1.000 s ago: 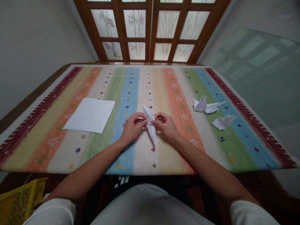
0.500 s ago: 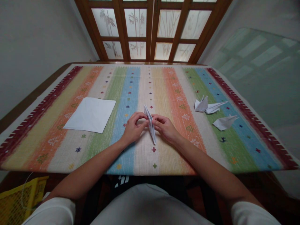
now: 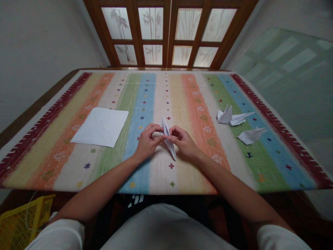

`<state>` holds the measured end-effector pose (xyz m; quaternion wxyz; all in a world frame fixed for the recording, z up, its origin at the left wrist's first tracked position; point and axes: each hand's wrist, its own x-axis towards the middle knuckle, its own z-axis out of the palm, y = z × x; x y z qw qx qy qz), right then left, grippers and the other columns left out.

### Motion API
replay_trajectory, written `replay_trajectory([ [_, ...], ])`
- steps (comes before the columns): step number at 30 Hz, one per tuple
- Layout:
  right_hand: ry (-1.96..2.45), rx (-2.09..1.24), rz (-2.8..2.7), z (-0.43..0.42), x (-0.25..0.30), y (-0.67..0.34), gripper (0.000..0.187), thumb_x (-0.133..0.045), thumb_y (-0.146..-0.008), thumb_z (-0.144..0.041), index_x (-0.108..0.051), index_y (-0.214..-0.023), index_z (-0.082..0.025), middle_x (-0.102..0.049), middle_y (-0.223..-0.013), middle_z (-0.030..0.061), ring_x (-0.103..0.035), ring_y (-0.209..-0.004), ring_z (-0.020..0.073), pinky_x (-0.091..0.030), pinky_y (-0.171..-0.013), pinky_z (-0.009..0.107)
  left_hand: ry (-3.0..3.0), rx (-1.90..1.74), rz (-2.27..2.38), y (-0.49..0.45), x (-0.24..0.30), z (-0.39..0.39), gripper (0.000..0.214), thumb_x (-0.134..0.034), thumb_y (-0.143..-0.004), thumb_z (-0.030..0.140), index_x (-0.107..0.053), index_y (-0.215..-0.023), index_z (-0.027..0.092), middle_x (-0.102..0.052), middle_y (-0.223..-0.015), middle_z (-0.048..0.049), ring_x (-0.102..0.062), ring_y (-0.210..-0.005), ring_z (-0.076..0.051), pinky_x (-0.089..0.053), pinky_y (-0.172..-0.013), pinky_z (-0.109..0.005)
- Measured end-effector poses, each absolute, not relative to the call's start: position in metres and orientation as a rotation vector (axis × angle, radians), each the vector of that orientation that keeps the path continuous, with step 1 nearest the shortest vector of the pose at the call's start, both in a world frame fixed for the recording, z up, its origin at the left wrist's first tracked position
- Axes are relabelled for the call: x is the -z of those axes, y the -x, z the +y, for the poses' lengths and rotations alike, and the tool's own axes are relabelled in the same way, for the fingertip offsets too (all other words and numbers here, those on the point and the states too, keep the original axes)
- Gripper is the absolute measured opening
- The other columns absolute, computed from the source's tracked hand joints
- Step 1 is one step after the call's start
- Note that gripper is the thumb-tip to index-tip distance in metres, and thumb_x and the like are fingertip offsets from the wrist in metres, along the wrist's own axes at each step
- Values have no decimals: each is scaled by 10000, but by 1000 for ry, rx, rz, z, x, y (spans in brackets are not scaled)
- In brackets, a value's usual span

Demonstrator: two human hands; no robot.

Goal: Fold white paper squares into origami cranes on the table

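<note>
A narrow folded white paper (image 3: 171,148) with pointed ends is held a little above the striped tablecloth, slanting away from me. My left hand (image 3: 150,140) pinches it from the left with thumb and fingers. From the other side my right hand (image 3: 183,140) grips it, fingertips meeting those of the left near the paper's middle, which they partly cover. To the left lies a flat white square of paper (image 3: 100,126). On the right of the cloth sit folded paper cranes: one upright (image 3: 224,115), one beside it (image 3: 241,118) and one nearer (image 3: 252,135).
The striped tablecloth (image 3: 104,173) covers the table, its front edge close to my body. A yellow plastic basket (image 3: 26,217) stands below the table at the lower left. Wooden doors with glass panes (image 3: 166,34) rise behind the far edge, and a greenish glass panel (image 3: 288,69) leans at the right.
The folded paper has turned slightly, its near end shifting right and its layers spreading a little. Both hands have drawn closer together at its middle.
</note>
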<state>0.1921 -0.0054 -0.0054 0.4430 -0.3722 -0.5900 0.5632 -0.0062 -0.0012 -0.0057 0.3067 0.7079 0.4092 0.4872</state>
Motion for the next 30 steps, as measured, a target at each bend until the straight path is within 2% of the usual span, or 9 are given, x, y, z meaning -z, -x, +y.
replay_trajectory([
  [3, 929, -1424, -1485, -7, 5, -192, 473, -870, -805, -612, -579, -910, -254, -596, -910, -1, -574, -854, 187, -508, -749, 309, -1891, -1269, 1079, 6, 4, -3, 229, -677, -1022, 438, -756, -991, 226, -722, -1064, -69, -682, -1020, -218, -568, -962, -396],
  [8, 922, -1366, -1543, -6, 3, -192, 465, -734, -901, -697, -647, -981, -247, -658, -975, 34, -614, -898, 209, -524, -797, 339, -1838, -1300, 1092, 5, 6, -3, 212, -744, -959, 423, -738, -975, 212, -719, -1077, -74, -682, -1016, -219, -570, -953, -392],
  [11, 930, -1344, -1555, -6, 1, -192, 432, -742, -906, -670, -668, -978, -251, -669, -979, 34, -618, -891, 209, -523, -792, 336, -1787, -1314, 1131, 5, 7, -4, 219, -787, -912, 409, -728, -965, 204, -706, -1078, -73, -677, -1010, -218, -575, -917, -375],
  [15, 927, -1307, -1535, -7, -1, -193, 401, -721, -925, -648, -680, -935, -249, -665, -925, 26, -603, -850, 202, -509, -762, 325, -1705, -1297, 1132, 3, 7, -3, 150, -744, -919, 326, -712, -994, 200, -699, -1053, -67, -681, -1011, -212, -579, -926, -376],
  [18, 931, -1294, -1504, -5, -1, -194, 389, -710, -933, -628, -676, -929, -241, -654, -883, 21, -596, -835, 200, -502, -768, 327, -1558, -1302, 1060, 1, 9, -2, 245, -752, -894, 302, -654, -1102, 215, -692, -1101, -64, -693, -1020, -205, -611, -840, -330],
  [22, 898, -1354, -1406, -4, 2, -193, 384, -739, -914, -607, -638, -1034, -257, -646, -848, 0, -596, -789, 186, -502, -743, 313, -1413, -1330, 1007, -2, 11, -2, 411, -794, -851, 285, -566, -1191, 246, -643, -1183, -66, -693, -1045, -200, -635, -755, -281],
  [25, 859, -1451, -1314, -4, 4, -193, 411, -784, -896, -566, -564, -1099, -284, -662, -848, -20, -618, -773, 176, -497, -707, 290, -1380, -1317, 988, -3, 10, -3, 416, -799, -847, 284, -548, -1177, 248, -620, -1181, -65, -690, -1053, -206, -649, -736, -279],
  [30, 864, -1430, -1299, -3, 3, -195, 404, -827, -869, -529, -560, -1025, -271, -648, -866, -25, -615, -775, 155, -498, -703, 272, -1380, -1311, 984, -3, 9, -3, 396, -793, -849, 276, -540, -1152, 239, -621, -1166, -59, -694, -1052, -200, -645, -747, -271],
])
